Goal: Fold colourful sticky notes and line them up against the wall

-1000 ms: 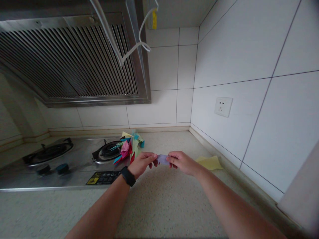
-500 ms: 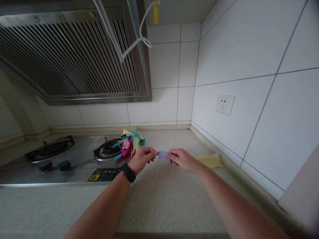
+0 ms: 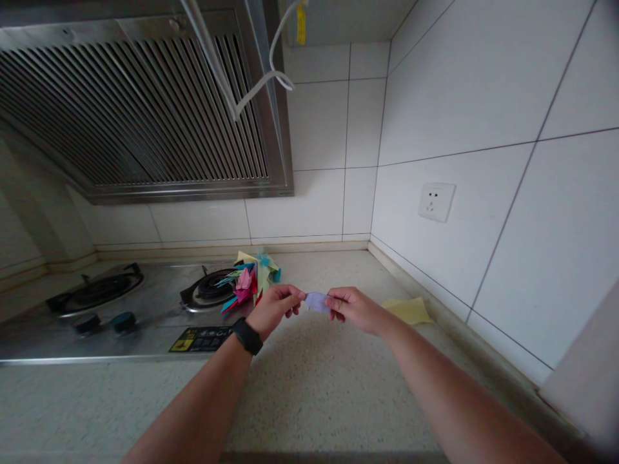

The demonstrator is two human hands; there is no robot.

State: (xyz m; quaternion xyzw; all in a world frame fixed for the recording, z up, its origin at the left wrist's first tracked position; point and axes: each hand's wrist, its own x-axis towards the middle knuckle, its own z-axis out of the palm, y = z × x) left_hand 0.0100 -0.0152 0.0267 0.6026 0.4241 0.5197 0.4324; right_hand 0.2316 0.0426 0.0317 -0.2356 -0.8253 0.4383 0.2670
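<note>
A small piece of folded purple paper (image 3: 317, 302) is held between my two hands, above the speckled countertop (image 3: 333, 386). My left hand (image 3: 280, 305), with a black band on the wrist, pinches its left end between thumb and fingers. At the right end, my right hand (image 3: 349, 304) grips it the same way, fingers curled under. Just left of my left hand lies a pile of colourful folded paper (image 3: 249, 280) in pink, red, blue and pale yellow. A sheet of yellow paper (image 3: 410, 311) rests on the counter beyond my right forearm.
A gas stove (image 3: 155, 316) with two burners takes up the left side; the paper pile overlaps its right burner (image 3: 207, 288). Above it hangs a range hood (image 3: 145, 116) with a dangling white cable (image 3: 264, 80). A tiled wall with a socket (image 3: 437, 202) bounds the right.
Both hands stay in nearly the same place, still holding the purple paper. A little more of the paper's face shows between them. The view has shifted very slightly.
</note>
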